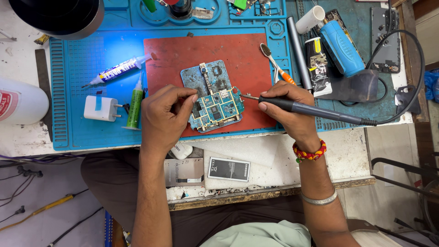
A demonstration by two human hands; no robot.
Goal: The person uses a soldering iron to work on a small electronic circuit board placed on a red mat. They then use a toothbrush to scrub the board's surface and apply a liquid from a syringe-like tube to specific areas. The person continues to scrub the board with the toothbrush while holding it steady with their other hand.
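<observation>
Soldering iron [315, 111] is gripped pen-style by right hand [292, 110], tip at nine o'clock touching circuit board [214, 103] pinched by left hand [165, 116].

This is a small electronics repair workshop. A blue silicone repair mat [82, 77] with tool slots covers the bench, a red heat pad [228, 50] lies on it, and around them sit a bare phone circuit board [215, 107], a soldering iron [315, 111], flux syringes [135, 103] and a phone battery [228, 169].
</observation>
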